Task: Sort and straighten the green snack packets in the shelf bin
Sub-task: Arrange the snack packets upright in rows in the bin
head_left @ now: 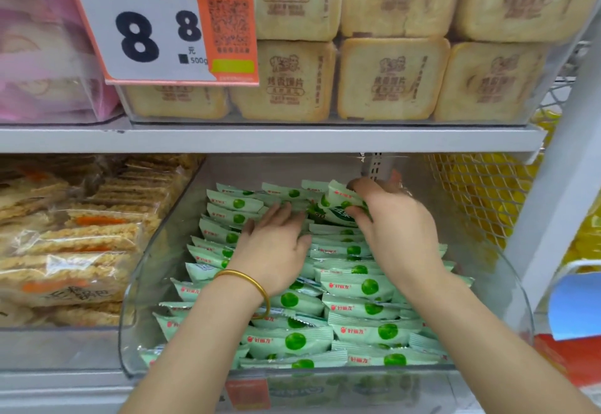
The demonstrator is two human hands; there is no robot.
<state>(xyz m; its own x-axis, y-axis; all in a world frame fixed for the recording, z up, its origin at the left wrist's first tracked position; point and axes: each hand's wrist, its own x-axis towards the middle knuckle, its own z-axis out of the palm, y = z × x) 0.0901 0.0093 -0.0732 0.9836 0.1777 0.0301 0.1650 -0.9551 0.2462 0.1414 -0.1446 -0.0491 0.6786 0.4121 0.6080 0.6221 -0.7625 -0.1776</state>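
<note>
Shop shelf (65,381), lower tier: clear bin (146,270) holds green packets (357,287) in rough rows. On the rear rows the left hand (276,247) lies flat, fingers straight, pressing. The right hand (398,228) pinches one skewed packet (340,200) at the back. Mid-straightening; next, likely seat it square.
</note>
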